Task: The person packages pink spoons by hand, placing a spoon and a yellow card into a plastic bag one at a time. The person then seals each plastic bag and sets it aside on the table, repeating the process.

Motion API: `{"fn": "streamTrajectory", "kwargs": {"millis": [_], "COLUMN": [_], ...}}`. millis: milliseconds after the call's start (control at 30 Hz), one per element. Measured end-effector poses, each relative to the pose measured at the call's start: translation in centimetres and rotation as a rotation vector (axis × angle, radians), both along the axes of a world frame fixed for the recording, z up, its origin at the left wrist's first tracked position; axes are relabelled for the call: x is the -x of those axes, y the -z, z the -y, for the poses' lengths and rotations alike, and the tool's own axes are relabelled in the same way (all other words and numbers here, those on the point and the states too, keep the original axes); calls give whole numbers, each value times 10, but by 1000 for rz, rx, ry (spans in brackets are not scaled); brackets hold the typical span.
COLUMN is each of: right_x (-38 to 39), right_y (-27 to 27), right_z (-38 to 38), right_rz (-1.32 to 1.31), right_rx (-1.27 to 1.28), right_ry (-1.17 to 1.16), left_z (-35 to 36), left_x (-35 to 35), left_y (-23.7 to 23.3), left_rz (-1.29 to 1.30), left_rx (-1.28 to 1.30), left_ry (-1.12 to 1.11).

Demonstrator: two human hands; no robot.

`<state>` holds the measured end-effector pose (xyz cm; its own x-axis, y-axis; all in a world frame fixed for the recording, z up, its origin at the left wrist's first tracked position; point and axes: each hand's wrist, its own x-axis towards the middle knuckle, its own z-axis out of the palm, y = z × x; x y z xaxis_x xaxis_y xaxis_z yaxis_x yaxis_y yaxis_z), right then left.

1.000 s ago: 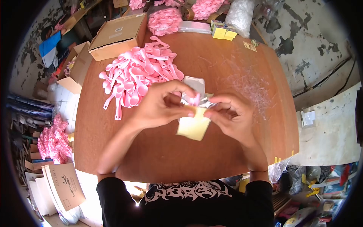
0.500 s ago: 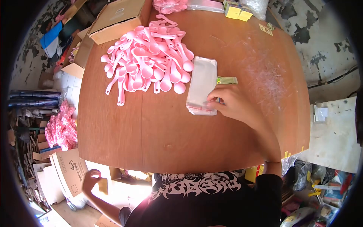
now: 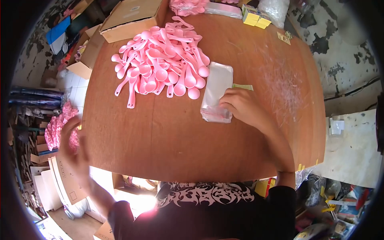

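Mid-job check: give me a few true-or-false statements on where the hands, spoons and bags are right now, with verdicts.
1. The right hand touches the stack of clear bags. True.
2. The left hand is over the pink spoons. False: it is off the table's left side, blurred.
3. The spoons lie in a loose pile beside the bags. True.
4. The cardboard box sits at the table's near edge. False: far left corner.

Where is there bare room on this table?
The near half of the table is bare, from the pink spoons down to the near edge. The middle holds the bag stack under the right hand; the far edge is crowded with a cardboard box and yellow boxes.
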<state>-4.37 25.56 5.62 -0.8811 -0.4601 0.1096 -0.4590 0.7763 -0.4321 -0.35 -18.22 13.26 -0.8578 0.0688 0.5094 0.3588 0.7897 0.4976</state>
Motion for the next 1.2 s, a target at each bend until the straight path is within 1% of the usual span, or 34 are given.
{"fn": "streamTrajectory", "kwargs": {"millis": [33,67,100,133,200,300,367,400,467,500,567,600,667,700,733,767,800,833,867,933,967,1000,1067,1200], "right_x": [-1,-2,-2,-2,-1,-3,-3,-3,-4,-4,-3,-3,-6,-8,-10,-13,-19,-27,-34,-46,-50,-52,-53,-53], "right_y": [-4,-7,-8,-8,-7,-6,-12,-15,-19,-21,-28,-30,-33,-31,-28,-25,-25,-26,-25,-17,-12,-5,6,8], "right_z": [1,1,1,1,2,4,-1,-5,-13,-15,-17,-11,1,0,-2,-6,-11,-19,-24,-28,-29,-31,-34,-38], "right_rz": [-26,-51,-51,-43,-36,-24,-79,-78,-81,-76,-69,-65,-107,-105,-159,-214,-214,-176,-136,-105,-79,-78,-181,-117], "right_rx": [-18,-36,-40,-23,-12,13,-42,-50,163,163,199,202,312,308,242,175,167,34,-99,-128,-149,-152,-110,-43], "right_ry": [-9,-17,-14,-27,-39,-39,-36,-38,26,26,-24,-23,16,19,121,221,220,229,235,232,231,233,233,282], "left_z": [-37,-77,-96,-118,-162,-209,-223,-223,-222,-223,-223,-224,-228,-225,-224,-225,-224,-221,-219,-214,-215,-215,-215,-211], "left_x": [12,17,33,47,57,73,79,78,74,73,74,85,112,111,114,121,127,129,130,128,132,132,130,134], "left_y": [0,-5,17,37,57,96,114,115,119,115,104,105,106,90,85,82,79,74,68,52,55,55,51,57], "left_rz": [113,296,223,74,156,176,234,232,348,353,75,80,-158,84,84,206,329,431,429,540,516,517,595,608], "left_rx": [-42,0,41,130,152,72,110,101,12,10,-134,-133,-302,-391,-398,-571,-744,-826,-836,-854,-894,-896,-951,-936], "left_ry": [207,249,497,687,734,745,757,756,657,657,620,620,1015,1005,1007,988,961,923,922,743,768,771,760,756]}}
